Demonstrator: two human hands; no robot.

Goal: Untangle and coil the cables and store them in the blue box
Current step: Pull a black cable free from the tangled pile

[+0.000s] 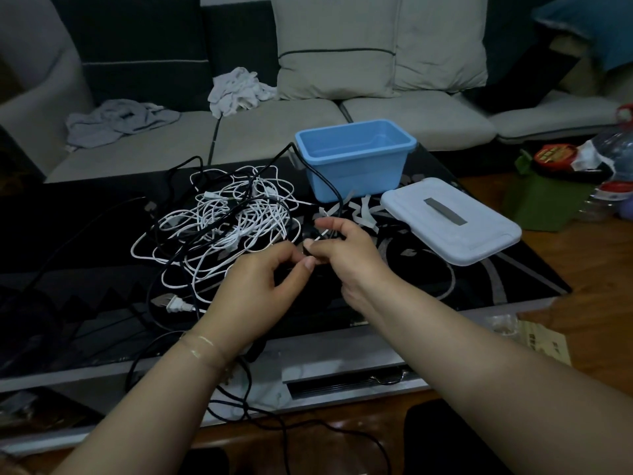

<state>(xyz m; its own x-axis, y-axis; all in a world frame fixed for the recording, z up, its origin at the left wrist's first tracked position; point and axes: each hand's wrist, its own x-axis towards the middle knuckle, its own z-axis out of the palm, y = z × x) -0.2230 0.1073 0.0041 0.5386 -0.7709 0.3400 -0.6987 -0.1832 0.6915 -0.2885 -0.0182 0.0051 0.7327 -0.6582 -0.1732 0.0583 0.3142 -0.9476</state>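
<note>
Stage of task: early, by my judgement; no coiled cable shows anywhere, and the blue box (356,159), at upper centre of the frame, appears to hold nothing.
Remaining work: nearly all of it, by my reading: separating the strands, coiling each, then boxing them.
Left hand (260,296): centre of frame, thumb and forefinger pinching a black cable (329,185) near its end.
Right hand (342,252): just right of it, fingertips closed on the same black cable; the 2 hands nearly touch.
Black cable path: rises from the hands to loop past the box's left wall; other dark strands hang over the table's near edge at lower centre.
White cables (226,221): thin, round, glossy cords in a loose flat snarl, left of centre, interlaced with dark cords.
Plug (174,303): pale 2-pin head lying below the snarl.
Box: smooth moulded plastic, rectangular, rounded rim, lid off.
Lid (455,224): pale plastic with a grey recessed strip, flat on the table at centre right.
Paper strips (366,214): white curling ribbons between box and hands.
Table (479,289): black, reflective, with grey leaf pattern.
</note>
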